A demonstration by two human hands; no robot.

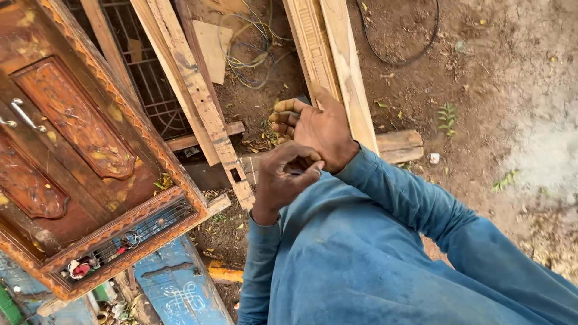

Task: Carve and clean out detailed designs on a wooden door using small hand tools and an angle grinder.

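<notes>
Head view. The left hand (288, 176) is seen curled at the cuff of the blue sleeve (385, 192), its fingers pinched on the cloth at the right wrist. The right hand (316, 127) is held half open, fingers bent, nothing clasped in it. Both hands are raised together over bare earth (500, 90), just beside two pale planks (337, 66). A carved wooden door (72, 150) is seen at left, well apart.
</notes>
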